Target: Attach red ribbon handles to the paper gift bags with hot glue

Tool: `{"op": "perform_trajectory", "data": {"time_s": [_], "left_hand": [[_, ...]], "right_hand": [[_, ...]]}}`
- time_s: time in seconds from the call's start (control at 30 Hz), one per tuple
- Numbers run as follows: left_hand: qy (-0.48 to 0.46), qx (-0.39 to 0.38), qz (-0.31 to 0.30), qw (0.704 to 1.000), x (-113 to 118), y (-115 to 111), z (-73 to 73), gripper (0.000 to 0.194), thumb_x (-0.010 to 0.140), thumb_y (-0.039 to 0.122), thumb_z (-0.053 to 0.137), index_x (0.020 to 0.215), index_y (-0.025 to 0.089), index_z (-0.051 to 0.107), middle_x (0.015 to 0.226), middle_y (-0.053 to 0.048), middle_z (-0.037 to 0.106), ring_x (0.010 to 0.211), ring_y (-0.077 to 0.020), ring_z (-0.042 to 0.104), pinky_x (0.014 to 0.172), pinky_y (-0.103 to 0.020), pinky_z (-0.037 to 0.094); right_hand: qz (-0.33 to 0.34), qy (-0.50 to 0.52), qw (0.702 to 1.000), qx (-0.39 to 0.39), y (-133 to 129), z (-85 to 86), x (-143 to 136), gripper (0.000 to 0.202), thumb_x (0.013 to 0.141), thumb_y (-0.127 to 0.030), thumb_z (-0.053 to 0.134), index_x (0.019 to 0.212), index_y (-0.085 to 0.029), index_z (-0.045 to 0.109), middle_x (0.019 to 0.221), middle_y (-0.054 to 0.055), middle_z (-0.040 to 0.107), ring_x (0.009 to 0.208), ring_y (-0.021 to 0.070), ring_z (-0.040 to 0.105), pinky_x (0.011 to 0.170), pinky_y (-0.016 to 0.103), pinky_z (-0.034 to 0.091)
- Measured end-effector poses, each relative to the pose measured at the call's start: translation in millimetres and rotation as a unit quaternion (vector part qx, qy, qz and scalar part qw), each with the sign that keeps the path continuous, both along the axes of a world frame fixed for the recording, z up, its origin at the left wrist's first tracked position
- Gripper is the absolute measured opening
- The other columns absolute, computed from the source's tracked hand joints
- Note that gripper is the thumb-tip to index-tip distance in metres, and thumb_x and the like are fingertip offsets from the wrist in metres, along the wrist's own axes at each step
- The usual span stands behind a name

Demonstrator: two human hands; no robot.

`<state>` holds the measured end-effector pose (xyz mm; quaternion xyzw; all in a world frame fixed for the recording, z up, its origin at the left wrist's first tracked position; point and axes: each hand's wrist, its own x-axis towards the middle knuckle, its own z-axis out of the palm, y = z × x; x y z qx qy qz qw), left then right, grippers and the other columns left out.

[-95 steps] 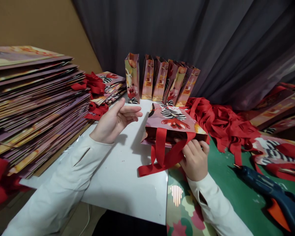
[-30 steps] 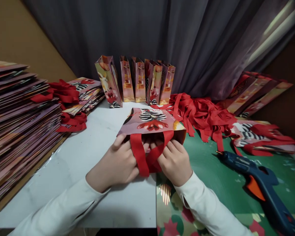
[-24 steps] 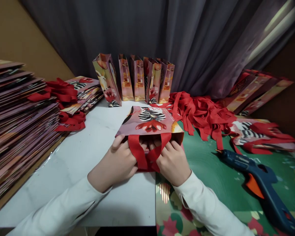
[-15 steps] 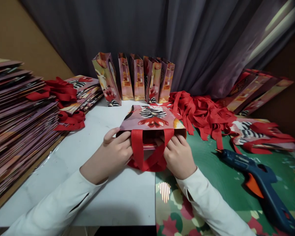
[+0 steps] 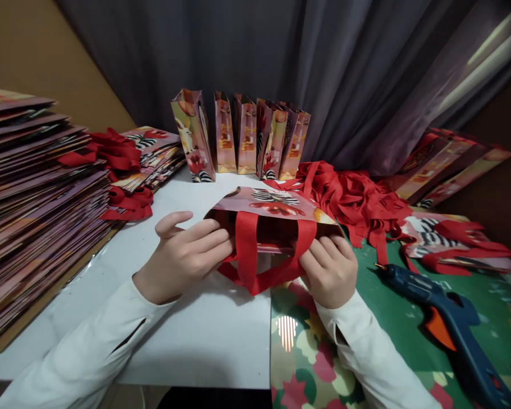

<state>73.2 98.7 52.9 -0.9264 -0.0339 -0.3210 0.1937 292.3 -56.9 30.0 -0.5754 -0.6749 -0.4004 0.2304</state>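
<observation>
A printed paper gift bag (image 5: 276,205) lies on its side in front of me, its mouth facing me and spread wide. Red ribbon handles (image 5: 247,250) hang from both edges of the mouth. My left hand (image 5: 185,255) is at the left side of the mouth, fingers curled inside the opening, thumb raised off the paper. My right hand (image 5: 330,267) grips the right side of the mouth, its fingertips hidden within the bag.
Several finished-looking bags (image 5: 225,136) stand at the back. A tall stack of flat bags (image 5: 38,216) rises on the left. Red ribbons (image 5: 349,196) lie heaped right of centre. A blue glue gun (image 5: 434,301) rests on the green mat at right.
The bag's mouth has been pulled wider and raised a little. Both hands have moved apart, and the view has shifted slightly.
</observation>
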Motion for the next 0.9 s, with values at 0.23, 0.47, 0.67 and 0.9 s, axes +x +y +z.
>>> {"op": "perform_trajectory", "data": {"time_s": [0.23, 0.47, 0.67, 0.9], "left_hand": [[0.014, -0.034, -0.016, 0.999, -5, 3, 11.5, 0.022, 0.097, 0.025, 0.039, 0.091, 0.019, 0.06, 0.082, -0.003, 0.071, 0.084, -0.0203, 0.062, 0.085, -0.041, 0.03], [0.063, -0.079, 0.013, 0.995, -4, 2, 11.9, 0.022, 0.09, 0.016, 0.037, 0.09, 0.018, 0.059, 0.091, -0.004, 0.069, 0.09, -0.0233, 0.061, 0.091, -0.048, 0.026], [0.045, 0.003, 0.036, 0.998, -3, -1, 4.7, 0.026, 0.091, 0.003, 0.038, 0.085, 0.019, 0.057, 0.078, 0.0, 0.066, 0.077, -0.0175, 0.056, 0.076, -0.036, 0.033], [-0.029, 0.035, 0.022, 0.999, -7, -4, 14.5, 0.018, 0.089, 0.005, 0.048, 0.08, 0.019, 0.056, 0.069, 0.004, 0.064, 0.067, -0.0144, 0.053, 0.073, -0.036, 0.033]], "right_hand": [[0.019, -0.04, 0.998, -0.034, -1, 5.7, 13, 0.023, 0.092, -0.009, 0.044, 0.078, -0.015, 0.062, 0.069, 0.006, 0.059, 0.068, 0.018, 0.043, 0.078, 0.032, 0.037], [0.009, -0.043, 0.998, -0.043, 1, 3.2, 16, 0.023, 0.094, -0.011, 0.044, 0.08, -0.017, 0.061, 0.066, 0.004, 0.056, 0.066, 0.0171, 0.042, 0.076, 0.031, 0.035], [0.013, -0.037, 0.999, 0.007, -2, 7.1, 9, 0.021, 0.091, -0.009, 0.048, 0.074, -0.018, 0.057, 0.064, 0.002, 0.058, 0.063, 0.0147, 0.044, 0.073, 0.03, 0.036], [0.031, -0.025, 0.998, 0.043, -7, 11.2, 5, 0.02, 0.091, -0.008, 0.048, 0.076, -0.017, 0.059, 0.061, 0.003, 0.059, 0.061, 0.0153, 0.046, 0.07, 0.031, 0.038]]}}
